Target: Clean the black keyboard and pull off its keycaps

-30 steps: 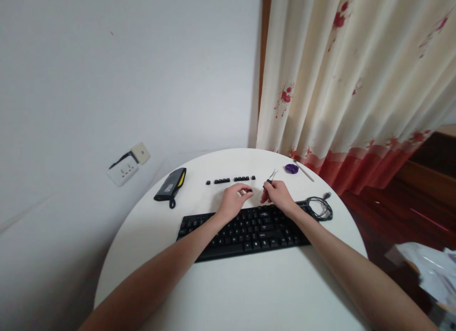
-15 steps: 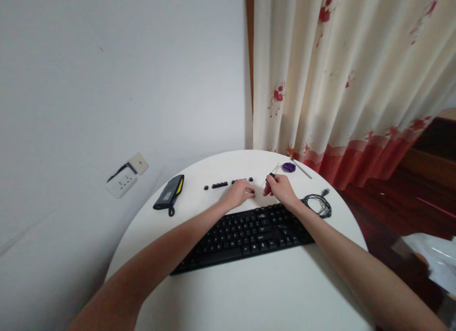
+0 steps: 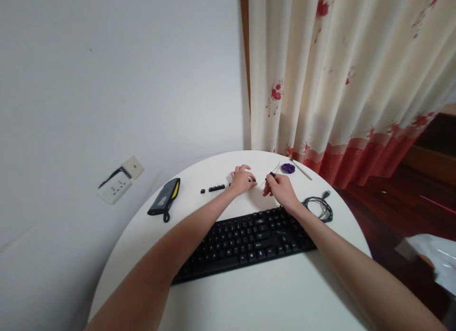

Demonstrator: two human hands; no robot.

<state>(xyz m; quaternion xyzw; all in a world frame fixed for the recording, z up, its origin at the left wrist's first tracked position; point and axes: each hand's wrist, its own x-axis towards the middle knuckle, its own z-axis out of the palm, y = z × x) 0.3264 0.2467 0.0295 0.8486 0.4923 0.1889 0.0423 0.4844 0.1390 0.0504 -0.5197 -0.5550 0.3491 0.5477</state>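
My left hand (image 3: pixel 242 180) is over the right part of a row of black keycaps (image 3: pixel 216 188) behind the keyboard. Its thumb and a finger are closed at a small black keycap (image 3: pixel 252 181), while other fingers are raised. The hand hides part of the row. My right hand (image 3: pixel 280 188) is closed around the dark handle of a thin wire tool (image 3: pixel 272 174), which looks like a keycap puller; wire sticks out at both ends. Below both hands lies a black keyboard (image 3: pixel 245 245), partly covered by my forearms.
On the white round table (image 3: pixel 228 302), a grey and yellow pouch (image 3: pixel 164 197) lies left. To the right are a coiled cable (image 3: pixel 318 208), a purple crumpled item (image 3: pixel 288 168) and a thin brush (image 3: pixel 301 169). A wall socket (image 3: pixel 114 186) and curtain (image 3: pixel 295 84) border the table.
My left hand has moved away from me, from in front of the keycap row to its right part. My right hand still holds the wire tool in about the same place. The view has shifted slightly.
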